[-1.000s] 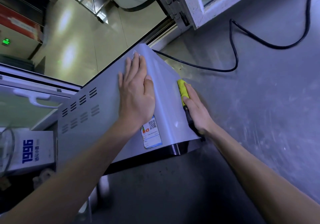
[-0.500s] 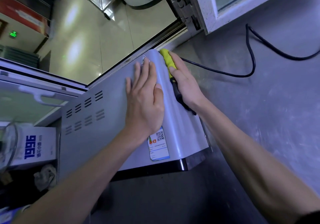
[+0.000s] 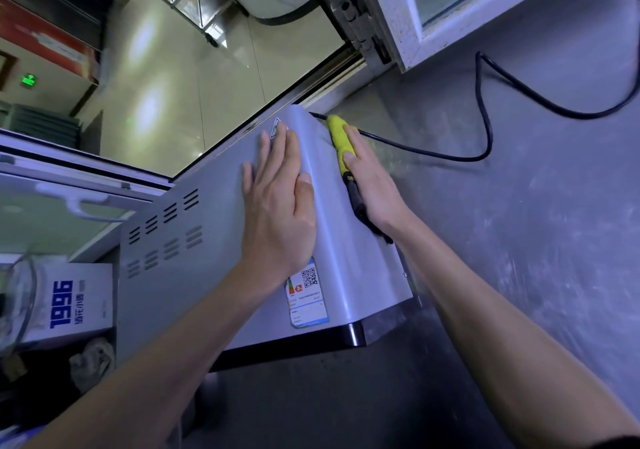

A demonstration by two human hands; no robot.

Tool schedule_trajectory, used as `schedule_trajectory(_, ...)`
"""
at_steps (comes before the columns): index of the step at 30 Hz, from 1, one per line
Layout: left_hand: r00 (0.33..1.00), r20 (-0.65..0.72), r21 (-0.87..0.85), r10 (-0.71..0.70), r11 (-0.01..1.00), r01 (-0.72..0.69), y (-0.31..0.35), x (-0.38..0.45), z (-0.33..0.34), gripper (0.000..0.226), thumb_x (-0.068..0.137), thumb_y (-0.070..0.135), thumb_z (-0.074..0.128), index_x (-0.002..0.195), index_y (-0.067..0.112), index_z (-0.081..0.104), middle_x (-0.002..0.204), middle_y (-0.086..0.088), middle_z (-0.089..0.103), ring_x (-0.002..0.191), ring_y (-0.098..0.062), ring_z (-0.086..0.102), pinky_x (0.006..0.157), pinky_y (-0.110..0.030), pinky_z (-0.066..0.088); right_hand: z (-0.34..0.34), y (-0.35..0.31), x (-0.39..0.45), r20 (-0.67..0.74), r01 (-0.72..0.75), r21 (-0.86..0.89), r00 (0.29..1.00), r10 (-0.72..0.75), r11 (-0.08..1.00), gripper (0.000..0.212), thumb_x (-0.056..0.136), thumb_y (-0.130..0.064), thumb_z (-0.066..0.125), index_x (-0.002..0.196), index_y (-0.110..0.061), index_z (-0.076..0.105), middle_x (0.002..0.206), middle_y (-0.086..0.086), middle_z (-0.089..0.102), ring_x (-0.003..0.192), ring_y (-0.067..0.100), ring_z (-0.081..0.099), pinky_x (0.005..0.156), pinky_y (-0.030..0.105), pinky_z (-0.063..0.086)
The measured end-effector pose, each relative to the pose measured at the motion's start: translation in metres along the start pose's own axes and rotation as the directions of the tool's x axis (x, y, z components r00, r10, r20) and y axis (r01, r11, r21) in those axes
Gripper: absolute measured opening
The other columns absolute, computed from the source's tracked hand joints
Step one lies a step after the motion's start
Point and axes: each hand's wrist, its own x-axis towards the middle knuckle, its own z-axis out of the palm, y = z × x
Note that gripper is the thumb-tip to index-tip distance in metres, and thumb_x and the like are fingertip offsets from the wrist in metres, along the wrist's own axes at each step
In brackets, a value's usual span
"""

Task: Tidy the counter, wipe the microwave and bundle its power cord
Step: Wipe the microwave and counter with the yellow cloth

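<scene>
While the left hand (image 3: 277, 206) lies flat on the heavy, slippery microwave (image 3: 214, 258) on the desk (image 3: 536, 240), the right hand (image 3: 374, 185) presses a soft yellow cloth (image 3: 341, 142) against its side, fingers straight; the limp cord (image 3: 485, 129) trails behind.

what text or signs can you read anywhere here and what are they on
"1996": blue digits on the white box; the smaller characters beside them are too blurred.
Sticker on the microwave: QR code, print too small to read.
Triangle warning mark on the microwave: symbol unclear.
Green lit sign: unreadable.
</scene>
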Motion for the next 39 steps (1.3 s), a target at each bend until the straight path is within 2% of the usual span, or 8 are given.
schedule_trajectory(12,1.000,-0.008,0.036,0.008,0.999,-0.008,0.001,0.002,-0.001,0.060,0.096,0.022,0.025,0.156,0.016,0.021,0.165,0.003,0.013,0.153,-0.014,0.002,0.123,-0.049,0.004,-0.002,0.051,-0.035,-0.036,-0.291,0.118,0.954,0.297,0.949,0.068,0.090,-0.055,0.035,0.155,-0.042,0.021,0.161,-0.025,0.019,0.148,-0.004,0.015,0.124,0.041,0.015)
schedule_trajectory(17,1.000,-0.023,0.048,0.011,0.999,-0.010,0.001,0.003,-0.001,0.060,0.096,0.023,0.025,0.155,0.015,0.024,0.165,0.001,0.015,0.153,-0.017,0.006,0.123,-0.047,0.004,0.004,0.019,-0.063,-0.049,-0.217,0.102,0.974,0.223,0.971,0.066,0.095,-0.047,0.036,0.157,-0.035,0.021,0.162,-0.023,0.018,0.150,0.001,0.014,0.125,0.042,0.015)
schedule_trajectory(23,0.999,-0.043,0.052,0.004,0.999,-0.002,0.003,0.004,-0.001,0.062,0.094,0.026,0.024,0.154,0.013,0.028,0.164,-0.001,0.019,0.152,-0.019,0.010,0.122,-0.050,0.009,0.014,-0.040,-0.107,-0.054,-0.045,0.106,0.997,0.051,0.993,0.056,0.104,-0.031,0.039,0.158,-0.028,0.023,0.164,-0.019,0.015,0.150,-0.005,0.006,0.125,0.037,0.011)
schedule_trajectory(29,0.997,-0.074,0.035,0.017,0.999,-0.015,-0.001,0.006,0.000,0.062,0.092,0.027,0.028,0.151,0.010,0.035,0.161,-0.005,0.029,0.151,-0.023,0.018,0.122,-0.046,0.017,0.021,-0.051,-0.145,-0.053,0.047,0.054,0.998,-0.045,0.997,0.057,0.100,-0.036,0.041,0.156,-0.032,0.025,0.164,-0.017,0.014,0.149,-0.006,0.004,0.124,0.033,0.011)
schedule_trajectory(33,0.995,-0.097,0.005,0.013,1.000,-0.012,0.001,0.003,-0.001,0.059,0.092,0.026,0.032,0.146,0.008,0.044,0.156,-0.006,0.037,0.148,-0.022,0.028,0.122,-0.040,0.021,0.019,-0.041,-0.158,-0.123,-0.048,0.126,0.990,0.064,0.991,0.059,0.097,-0.037,0.048,0.154,-0.030,0.034,0.159,-0.019,0.030,0.146,-0.006,0.022,0.123,0.035,0.021)
schedule_trajectory(36,0.992,-0.126,-0.006,0.009,1.000,-0.010,0.007,-0.005,-0.008,0.052,0.093,0.025,0.035,0.139,0.008,0.054,0.150,-0.007,0.047,0.142,-0.021,0.037,0.119,-0.036,0.026,0.018,-0.034,-0.170,-0.204,-0.172,0.137,0.959,0.198,0.975,0.054,0.095,-0.033,0.052,0.148,-0.031,0.044,0.137,-0.025,0.054,0.123,-0.010,0.049,0.113,0.032,0.037)
schedule_trajectory(37,0.990,-0.136,0.015,0.025,1.000,-0.023,0.010,-0.009,-0.010,0.048,0.095,0.024,0.036,0.135,0.008,0.058,0.147,-0.007,0.051,0.139,-0.022,0.041,0.117,-0.035,0.029,0.017,-0.031,-0.173,-0.228,-0.219,0.118,0.943,0.241,0.969,0.052,0.094,-0.030,0.053,0.146,-0.031,0.047,0.127,-0.028,0.059,0.114,-0.010,0.054,0.109,0.030,0.041)
schedule_trajectory(39,0.989,-0.137,0.071,0.057,0.996,-0.048,0.015,-0.017,-0.014,0.040,0.097,0.022,0.039,0.124,0.007,0.063,0.137,-0.008,0.058,0.130,-0.024,0.048,0.108,-0.038,0.038,0.015,-0.029,-0.180,-0.270,-0.283,0.079,0.917,0.294,0.956,0.052,0.091,-0.029,0.054,0.143,-0.033,0.051,0.124,-0.025,0.062,0.113,-0.004,0.057,0.108,0.032,0.043)
